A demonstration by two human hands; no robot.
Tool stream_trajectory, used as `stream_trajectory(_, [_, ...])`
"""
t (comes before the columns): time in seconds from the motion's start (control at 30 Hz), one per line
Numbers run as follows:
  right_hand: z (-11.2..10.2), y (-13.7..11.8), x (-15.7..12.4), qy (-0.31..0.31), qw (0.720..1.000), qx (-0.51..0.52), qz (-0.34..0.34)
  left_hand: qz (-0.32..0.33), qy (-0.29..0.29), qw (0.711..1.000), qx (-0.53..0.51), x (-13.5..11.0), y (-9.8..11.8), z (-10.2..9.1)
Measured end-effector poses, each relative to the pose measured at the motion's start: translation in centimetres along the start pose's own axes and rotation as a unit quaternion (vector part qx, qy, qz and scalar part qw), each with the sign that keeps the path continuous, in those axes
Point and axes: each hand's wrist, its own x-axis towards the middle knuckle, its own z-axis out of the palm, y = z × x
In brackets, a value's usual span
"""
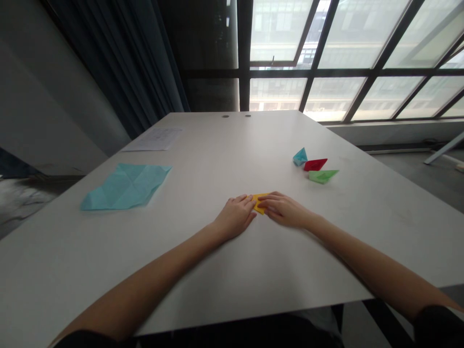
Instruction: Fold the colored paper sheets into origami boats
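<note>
A small folded piece of yellow paper (260, 204) lies on the white table in front of me, partly hidden under my fingers. My left hand (236, 217) holds its left side, fingertips pressed together on the paper. From the other side my right hand (284, 210) grips the right part, its fingers curved over the top. Beyond my right hand sit three folded paper pieces: a light blue one (300, 157), a red one (315, 165) and a green one (322, 176).
A creased light blue sheet (126, 186) is spread on the left of the white table (217, 145). Behind it lies a printed white page (154, 138). Dark blue curtains (119, 58) hang at the back left, and large windows (344, 48) fill the back right.
</note>
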Motion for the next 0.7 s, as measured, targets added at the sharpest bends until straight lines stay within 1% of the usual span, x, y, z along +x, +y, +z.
stream_trajectory(0.13, [-0.1, -0.3, 0.2, -0.006, 1.000, -0.012, 0.019, -0.020, -0.009, 1.000, 0.009, -0.1, 0.6, -0.1])
stream_trajectory(0.3, [-0.6, 0.0, 0.2, -0.040, 0.999, -0.020, 0.030, -0.085, -0.045, 0.995, 0.027, -0.2, 1.2, -0.3])
stream_trajectory(0.37, [-0.5, 0.5, 0.1, -0.038, 0.997, -0.035, 0.053, -0.106, -0.059, 0.992, 0.026, -0.3, 1.1, -0.4])
stream_trajectory(0.47, [0.0, 1.2, 0.0, -0.012, 0.994, -0.058, 0.095, -0.126, -0.071, 0.989, 0.013, -0.6, 1.0, -0.5])
stream_trajectory(0.57, [0.6, 1.5, -0.1, 0.012, 0.990, -0.077, 0.116, -0.128, -0.062, 0.990, 0.010, -0.8, 0.8, -0.7])
stream_trajectory(0.7, [0.8, 1.7, -0.1, 0.023, 0.988, -0.088, 0.122, -0.100, -0.014, 0.995, 0.000, -0.7, 0.6, -1.0])
